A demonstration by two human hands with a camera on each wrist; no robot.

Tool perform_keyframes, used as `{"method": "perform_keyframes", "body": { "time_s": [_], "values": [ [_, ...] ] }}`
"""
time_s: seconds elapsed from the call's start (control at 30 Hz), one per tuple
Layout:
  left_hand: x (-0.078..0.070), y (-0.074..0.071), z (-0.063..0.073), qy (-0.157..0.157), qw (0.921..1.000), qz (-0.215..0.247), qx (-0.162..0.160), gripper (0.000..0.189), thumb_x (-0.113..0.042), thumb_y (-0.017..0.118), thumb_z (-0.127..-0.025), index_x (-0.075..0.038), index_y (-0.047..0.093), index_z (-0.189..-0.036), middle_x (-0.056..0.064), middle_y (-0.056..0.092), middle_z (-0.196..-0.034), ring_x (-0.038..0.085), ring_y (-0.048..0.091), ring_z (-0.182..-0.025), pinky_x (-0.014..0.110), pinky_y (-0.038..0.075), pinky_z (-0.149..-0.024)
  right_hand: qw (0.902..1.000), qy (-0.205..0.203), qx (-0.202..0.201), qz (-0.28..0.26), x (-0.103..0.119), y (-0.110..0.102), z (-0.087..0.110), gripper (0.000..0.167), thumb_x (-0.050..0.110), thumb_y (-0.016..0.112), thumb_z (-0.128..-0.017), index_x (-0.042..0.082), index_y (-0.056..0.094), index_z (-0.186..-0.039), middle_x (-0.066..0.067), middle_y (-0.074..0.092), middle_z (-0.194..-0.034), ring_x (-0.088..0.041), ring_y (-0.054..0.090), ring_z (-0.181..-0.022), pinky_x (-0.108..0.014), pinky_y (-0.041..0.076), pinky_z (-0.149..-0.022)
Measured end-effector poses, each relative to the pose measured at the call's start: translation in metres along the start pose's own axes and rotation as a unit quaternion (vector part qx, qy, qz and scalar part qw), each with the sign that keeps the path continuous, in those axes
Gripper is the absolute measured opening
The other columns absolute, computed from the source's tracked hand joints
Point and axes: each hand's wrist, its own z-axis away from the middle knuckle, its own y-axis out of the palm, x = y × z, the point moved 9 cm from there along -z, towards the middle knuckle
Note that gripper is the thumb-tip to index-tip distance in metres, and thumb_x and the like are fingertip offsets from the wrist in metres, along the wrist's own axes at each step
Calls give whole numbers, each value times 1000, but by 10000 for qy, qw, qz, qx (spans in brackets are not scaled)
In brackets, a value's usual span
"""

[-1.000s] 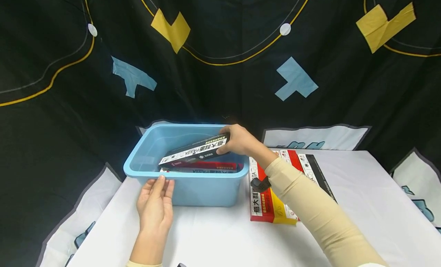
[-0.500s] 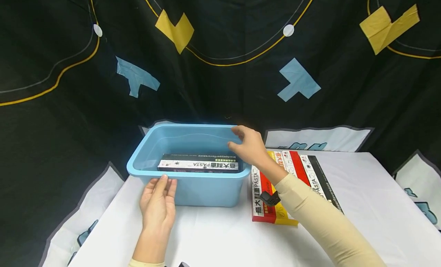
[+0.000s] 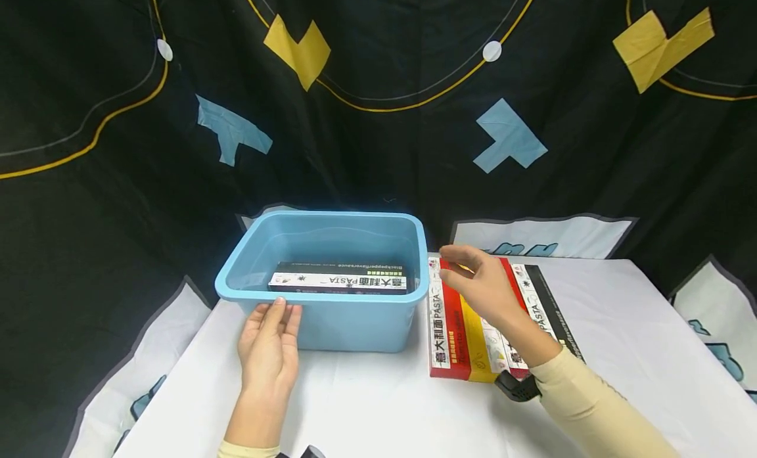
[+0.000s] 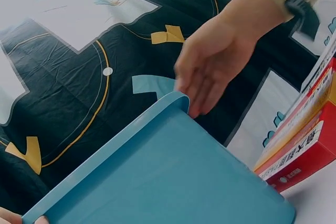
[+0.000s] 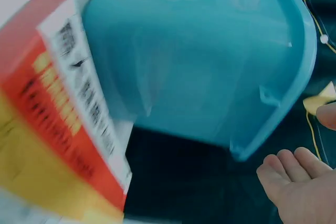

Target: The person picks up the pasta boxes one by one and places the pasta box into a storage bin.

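Note:
My left hand (image 3: 269, 356) pinches the front rim of a light blue plastic tub (image 3: 355, 326), thumb on top and fingers below. Inside the tub lies a black-and-white pasta box (image 3: 340, 279), flat and lengthwise. What lies under it is hidden. Off the tub's right side my right hand (image 3: 485, 290) hovers with loosely bent fingers and holds nothing. Beneath that hand several pasta boxes lie side by side on the table: a red one (image 3: 452, 333), a yellow one (image 3: 473, 343), and a black one (image 3: 558, 313) at the right. The hand and forearm cover part of them.
A white cloth covers the table (image 3: 367, 405). Behind it hangs a dark curtain (image 3: 378, 162) with yellow and blue shapes. The tub's right wall (image 4: 210, 182) stands close beside the red box (image 5: 58, 119).
The right hand let go of the black pasta box, which dropped from a tilt to lying flat in the tub. It then moved right, over the other boxes. The left hand stays on the rim.

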Motion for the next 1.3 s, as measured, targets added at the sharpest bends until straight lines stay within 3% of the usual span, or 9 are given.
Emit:
{"method": "perform_keyframes", "body": {
  "time_s": [0.13, 0.37, 0.57, 0.67, 0.73, 0.8, 0.87, 1.03, 1.3],
  "values": [
    [-1, -3, 0, -6, 10000, -6, -45, 37, -11, 71, -90, -7, 44, -116, 10, 46, -134, 15, 53, -114, 26, 52, -95, 9997, 152, -164, 89, -16, -28, 20, 42, 23, 68, -92, 12, 57, -132, -4, 59, -132, -22, 54, -123, -27, 49, -99],
    [-2, -3, 1, -6, 10000, -74, 23, 39, -11, 70, -90, -6, 44, -118, 10, 46, -134, 15, 53, -116, 25, 52, -95, 9947, 419, -866, 356, -35, -86, 56, 49, 24, 67, -94, 8, 52, -138, -8, 55, -137, -26, 51, -126, -13, 45, -96],
    [-1, -3, 0, -8, 10000, 34, 25, 37, -9, 71, -90, -5, 44, -116, 11, 46, -134, 15, 54, -113, 26, 52, -95, 9861, 970, -1003, 901, -63, -116, 87, 59, 30, 69, -92, 3, 48, -141, -15, 52, -139, -32, 49, -127, -6, 43, -92],
    [0, -2, -1, -4, 10000, 64, 61, 35, -8, 70, -90, -5, 44, -114, 11, 46, -133, 15, 54, -111, 26, 52, -96, 9776, 1349, -886, 1354, -81, -125, 100, 68, 35, 70, -91, 1, 44, -143, -20, 48, -142, -40, 46, -128, -18, 47, -98],
    [1, -1, -2, 8, 9999, 67, 94, 33, -8, 69, -91, -5, 44, -113, 12, 45, -132, 14, 54, -110, 26, 52, -96, 9681, 1604, -678, 1800, -93, -127, 107, 76, 41, 70, -89, -1, 39, -145, -26, 44, -143, -46, 44, -127, -37, 49, -101],
    [2, 0, -2, 23, 9999, 67, 128, 32, -8, 68, -92, -5, 44, -113, 12, 44, -132, 15, 53, -111, 26, 51, -96, 9568, 1835, -362, 2228, -107, -126, 112, 86, 47, 71, -87, -5, 35, -146, -33, 39, -142, -52, 40, -126, -59, 44, -100],
    [2, 1, -2, 17, 9999, 87, 116, 31, -7, 67, -92, -5, 44, -113, 12, 44, -132, 15, 52, -111, 26, 51, -96, 9481, 1987, -38, 2484, -120, -122, 117, 96, 51, 74, -83, -10, 32, -144, -38, 37, -140, -55, 38, -123, -68, 41, -95],
    [3, 0, -1, -25, 9999, 34, 92, 31, -8, 67, -93, -6, 44, -114, 11, 45, -132, 15, 52, -113, 26, 51, -96, 9368, 1987, 507, 2835, -145, -112, 123, 108, 53, 82, -71, -17, 34, -138, -42, 39, -133, -54, 42, -117, -68, 42, -93],
    [-1, 2, -1, 24, 9999, 2, 121, 33, -10, 68, -92, -6, 44, -114, 11, 44, -133, 15, 52, -113, 26, 52, -96, 9341, 1447, 484, 3226, -145, -112, 122, 108, 50, 86, -66, -19, 39, -134, -42, 42, -129, -57, 43, -116, -68, 42, -91]
  ]
}}
